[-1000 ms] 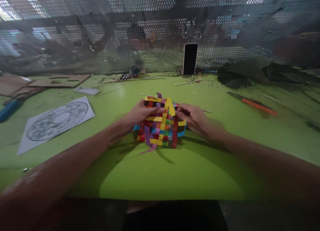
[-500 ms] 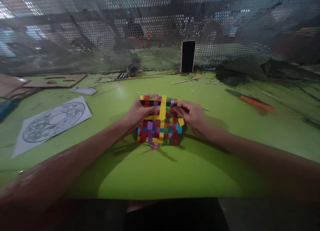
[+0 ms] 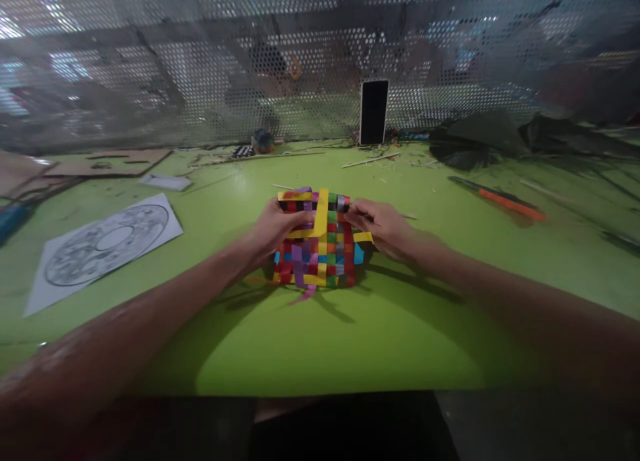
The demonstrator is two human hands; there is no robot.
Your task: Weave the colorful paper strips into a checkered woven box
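In the head view a woven piece of coloured strips (image 3: pixel 332 260) stands just above the green table, its red, yellow, green, blue and purple bands crossing in a check. My left hand (image 3: pixel 274 231) grips its left side, the thumb laid across the front and the other fingers behind it. At the upper right edge, my right hand (image 3: pixel 376 224) is closed in a pinch on the weave; its fingertips are partly hidden. A wide yellow strip (image 3: pixel 321 212) runs down the front. Loose purple strip ends (image 3: pixel 299 264) hang lower down, and a yellow end (image 3: pixel 363 237) sticks out at the right.
A printed ring-pattern sheet (image 3: pixel 107 244) lies left on the green table (image 3: pixel 320 354). An orange-handled knife or cutter (image 3: pixel 510 202) lies right. Behind are a phone (image 3: pixel 374 112) propped upright, cardboard (image 3: pixel 110 163), thin sticks (image 3: pixel 371 160), dark leaves (image 3: pixel 475 141) and a perforated metal screen (image 3: pixel 210 81).
The yellow end at the right has swung out straighter toward my right hand. Both hands keep their grip, and the whole view has shifted slightly.
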